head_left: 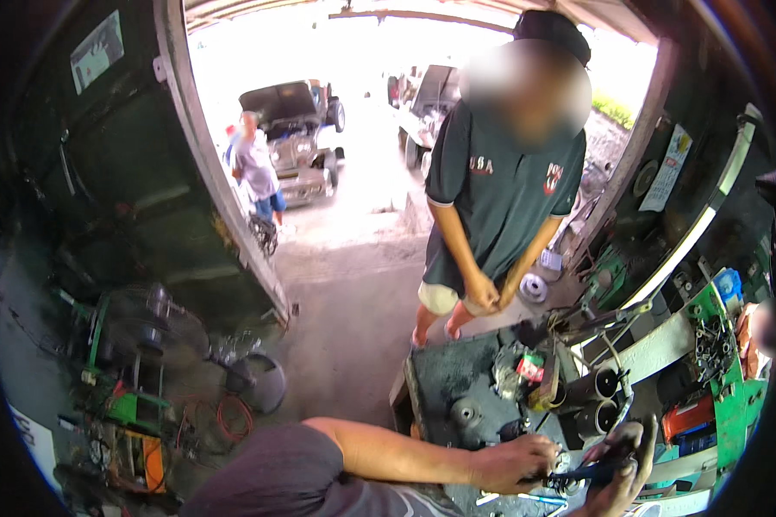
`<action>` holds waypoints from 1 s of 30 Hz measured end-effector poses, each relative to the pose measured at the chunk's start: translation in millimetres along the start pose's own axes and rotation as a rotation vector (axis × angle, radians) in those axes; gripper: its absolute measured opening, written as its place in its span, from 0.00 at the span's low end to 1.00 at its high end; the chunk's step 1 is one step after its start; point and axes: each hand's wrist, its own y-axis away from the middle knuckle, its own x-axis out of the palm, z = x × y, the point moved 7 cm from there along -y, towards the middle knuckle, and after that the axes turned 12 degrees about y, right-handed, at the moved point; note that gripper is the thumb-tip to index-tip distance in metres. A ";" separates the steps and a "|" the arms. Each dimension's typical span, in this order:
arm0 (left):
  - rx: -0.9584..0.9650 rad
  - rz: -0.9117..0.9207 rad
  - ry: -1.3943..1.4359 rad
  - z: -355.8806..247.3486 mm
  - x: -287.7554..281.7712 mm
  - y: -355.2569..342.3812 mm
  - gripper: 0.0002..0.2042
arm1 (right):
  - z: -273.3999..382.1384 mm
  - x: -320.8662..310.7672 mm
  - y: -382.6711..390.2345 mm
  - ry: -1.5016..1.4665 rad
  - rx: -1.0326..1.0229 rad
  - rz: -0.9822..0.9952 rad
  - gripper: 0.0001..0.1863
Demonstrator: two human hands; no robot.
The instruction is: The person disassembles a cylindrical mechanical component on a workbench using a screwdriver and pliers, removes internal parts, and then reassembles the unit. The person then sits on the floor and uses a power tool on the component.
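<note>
Apparently mid-handling, lower right of frame: right hand [634, 480] half-curled round dark part [597, 474], holding it over workbench [438, 379]; left hand [522, 461] curled at its left end (whether gripping, cannot tell). Next move likely calls for steady right-hand support.

The workbench top [433, 379] looks matt, possibly metal.

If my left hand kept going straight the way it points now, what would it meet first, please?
Your left hand would probably meet the dark object by your right hand, though depth is hard to judge.
</note>
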 end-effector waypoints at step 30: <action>-0.041 0.373 -0.332 -18.5 -8.1 -51.0 0.17 | 122.7 52.5 -18.8 1.564 0.012 0.827 0.20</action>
